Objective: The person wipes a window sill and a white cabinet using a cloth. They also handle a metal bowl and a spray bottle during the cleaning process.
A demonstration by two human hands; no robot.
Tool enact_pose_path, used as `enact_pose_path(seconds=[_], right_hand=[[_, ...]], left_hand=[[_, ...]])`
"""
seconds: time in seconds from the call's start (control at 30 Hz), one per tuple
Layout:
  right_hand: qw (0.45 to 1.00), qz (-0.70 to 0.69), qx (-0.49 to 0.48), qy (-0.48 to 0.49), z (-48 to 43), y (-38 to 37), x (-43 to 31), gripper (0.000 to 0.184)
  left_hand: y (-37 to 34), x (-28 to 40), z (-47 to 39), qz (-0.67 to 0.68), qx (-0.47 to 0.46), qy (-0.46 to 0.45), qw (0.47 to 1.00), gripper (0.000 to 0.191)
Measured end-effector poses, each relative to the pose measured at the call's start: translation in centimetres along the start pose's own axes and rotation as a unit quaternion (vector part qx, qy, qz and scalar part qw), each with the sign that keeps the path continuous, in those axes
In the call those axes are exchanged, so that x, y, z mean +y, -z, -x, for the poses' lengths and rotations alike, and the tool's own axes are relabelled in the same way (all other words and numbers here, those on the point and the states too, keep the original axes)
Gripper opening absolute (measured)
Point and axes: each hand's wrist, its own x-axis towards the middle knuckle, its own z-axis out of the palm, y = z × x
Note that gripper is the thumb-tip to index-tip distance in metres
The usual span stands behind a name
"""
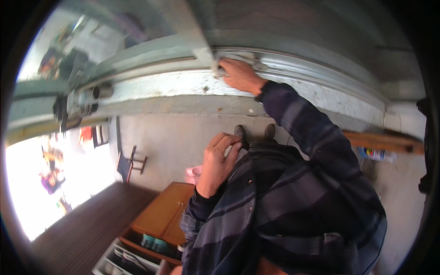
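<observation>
My right hand [241,76] reaches out to a window sill and presses a pale, bunched cloth [252,59] into the window's sliding track [295,68], beside the upright frame bar [197,37]. Part of the cloth is hidden under the fingers. Below the track runs a white, speckled sill ledge [172,84]. My left hand [220,161] hangs in front of my body with bent fingers, thumb and fingertips close together. No object shows in it. Window glass [295,24] rises beyond the track.
A wooden cabinet [161,209] and an open shoe rack [120,257] stand behind at the lower left, near pink slippers [192,174] and a small folding stool [129,165]. A wooden board [385,141] lies at the right, beside a plastic package [376,154]. A bright doorway opens at the left.
</observation>
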Motion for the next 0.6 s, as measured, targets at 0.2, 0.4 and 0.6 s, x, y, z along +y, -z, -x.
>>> enact_pose_path(seconds=[0.2,0.4,0.6], right_hand=[[0.993,0.071,0.046,0.084,0.4,0.3,0.2,0.022],[0.945,0.317,0.078,-0.015,1.8,3.1,-0.3,0.016],[0.979,0.190,0.067,0.033,3.1,-0.1,0.1,0.025]], left_hand=[[-1.9,1.5,-0.9,-0.013,-0.047,-0.005,0.999,0.008],[-2.1,2.5,-1.8,-0.031,-0.062,-0.024,0.997,0.006],[-2.7,2.5,-2.8,-0.048,-0.107,-0.056,0.992,0.006]])
